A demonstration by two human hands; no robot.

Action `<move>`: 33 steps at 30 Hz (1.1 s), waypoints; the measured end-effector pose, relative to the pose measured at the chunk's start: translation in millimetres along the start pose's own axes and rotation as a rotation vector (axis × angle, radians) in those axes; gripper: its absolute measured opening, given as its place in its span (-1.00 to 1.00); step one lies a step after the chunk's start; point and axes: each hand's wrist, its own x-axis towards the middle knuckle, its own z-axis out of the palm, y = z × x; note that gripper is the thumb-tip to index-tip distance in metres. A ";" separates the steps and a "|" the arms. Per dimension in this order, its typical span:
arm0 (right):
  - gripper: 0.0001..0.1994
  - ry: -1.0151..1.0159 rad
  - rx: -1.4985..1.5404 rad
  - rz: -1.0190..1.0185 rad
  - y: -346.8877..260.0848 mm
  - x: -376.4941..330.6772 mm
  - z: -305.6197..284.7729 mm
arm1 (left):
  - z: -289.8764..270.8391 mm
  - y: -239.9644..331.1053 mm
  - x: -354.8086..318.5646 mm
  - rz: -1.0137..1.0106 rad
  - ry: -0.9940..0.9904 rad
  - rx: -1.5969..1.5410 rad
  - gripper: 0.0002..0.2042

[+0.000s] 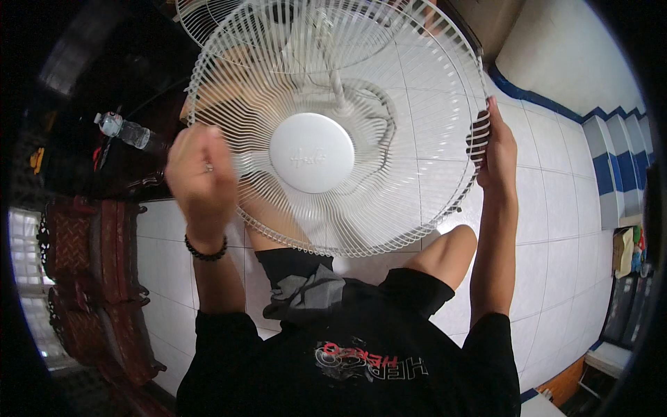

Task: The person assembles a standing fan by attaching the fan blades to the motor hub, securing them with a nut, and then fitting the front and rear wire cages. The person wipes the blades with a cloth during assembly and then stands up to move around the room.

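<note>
So there's a big round white fan grille up at 12 o'clock in the head view, right in front of the person and above their bent knees. Reading the grille as a dial, the right hand is at 3 o'clock, its grip clamped on the rim with fingers wrapped behind the wires. The left hand is over at 9 o'clock, curled up and blurry, so I can't tell if that grip is closed on the rim or just beside it. That wrist has 1 black beaded bracelet on it. Smooth white hub cap in the middle, and through the wires you can see a white fan pole at 12 o'clock, plus a 2nd wire grille beyond the top edge. Going by the whole view as a dial now: clear plastic bottle on a dark counter at 10 o'clock, carved wooden seating at 8, blue and white steps at 3. A grey cloth sits on the lap at 6 o'clock from the hub.
</note>
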 end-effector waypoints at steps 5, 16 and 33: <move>-0.56 0.037 0.157 0.069 24.1 11.0 -14.7 | -29.5 -79.3 -38.4 -0.363 0.126 -0.110 -0.68; -0.40 -0.163 0.234 -0.102 -0.3 40.6 -32.3 | 57.0 -99.9 -101.1 -0.628 -0.030 -1.194 -0.09; -0.47 -0.275 0.348 -0.247 -4.1 110.4 13.0 | 61.4 -116.4 -66.7 -0.426 0.176 -1.231 -0.13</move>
